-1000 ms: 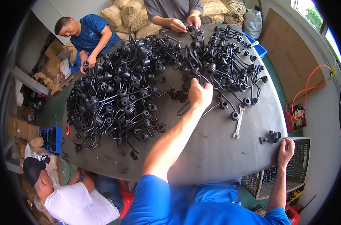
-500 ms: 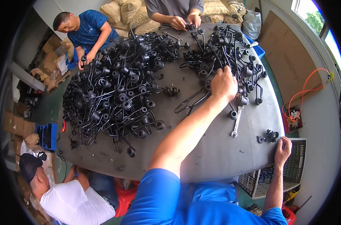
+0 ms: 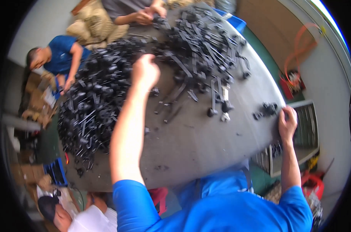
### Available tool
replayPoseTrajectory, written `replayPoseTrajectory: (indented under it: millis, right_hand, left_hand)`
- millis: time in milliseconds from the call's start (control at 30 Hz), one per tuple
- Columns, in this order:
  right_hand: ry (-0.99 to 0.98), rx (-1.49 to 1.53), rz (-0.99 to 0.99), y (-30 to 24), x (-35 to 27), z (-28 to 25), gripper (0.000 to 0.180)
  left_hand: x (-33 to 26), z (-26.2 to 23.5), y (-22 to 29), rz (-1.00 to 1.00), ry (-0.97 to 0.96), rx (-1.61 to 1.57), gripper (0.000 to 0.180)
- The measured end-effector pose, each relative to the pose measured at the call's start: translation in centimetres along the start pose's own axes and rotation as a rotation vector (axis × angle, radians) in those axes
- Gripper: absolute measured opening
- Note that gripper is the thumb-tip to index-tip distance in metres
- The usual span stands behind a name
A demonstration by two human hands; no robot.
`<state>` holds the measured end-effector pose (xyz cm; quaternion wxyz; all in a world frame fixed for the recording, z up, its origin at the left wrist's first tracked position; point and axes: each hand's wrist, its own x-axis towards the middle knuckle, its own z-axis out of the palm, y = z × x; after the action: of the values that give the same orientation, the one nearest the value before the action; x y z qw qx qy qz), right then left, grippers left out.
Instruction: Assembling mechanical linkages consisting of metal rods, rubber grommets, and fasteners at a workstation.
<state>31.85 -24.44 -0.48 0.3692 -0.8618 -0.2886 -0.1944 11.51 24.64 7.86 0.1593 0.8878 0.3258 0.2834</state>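
Reaching over the table, my left hand [image 3: 145, 74] is closed at the right side of a large heap of bent black metal rods with round bushings [image 3: 100, 92]. Motion blurs its fingers, and anything in them cannot be made out. My right hand [image 3: 288, 123] lies at the table's right edge, its fingers curled over it, beside a small cluster of black bushings [image 3: 266, 110]. Another heap of black rods [image 3: 204, 46] lies farther right, with an open-end wrench [image 3: 225, 116] by its near end.
A co-worker's hands [image 3: 150, 14] handle a black part at the far side. Another person in dark blue [image 3: 65, 56] works at the left, and one in white [image 3: 92, 218] sits lower left. A grey plastic crate [image 3: 314, 133] stands below the right edge.
My left hand has left the right-hand heap and moved left to the large heap. My right hand stays at the table edge. The whole view has turned and shifted.
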Motion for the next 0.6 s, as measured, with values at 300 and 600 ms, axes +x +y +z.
replayPoseTrajectory:
  millis: [300,600]
  right_hand:
    - [0.03,0.014,0.058,1.2,-0.1,0.8,0.015]
    - [0.047,0.09,0.019,0.8,-0.2,0.6,0.023]
  left_hand:
    - [0.9,2.3,-5.0,-0.455,-0.478,0.588,0.026]
    - [-0.4,2.0,-7.5,-0.24,-0.134,0.491,0.019]
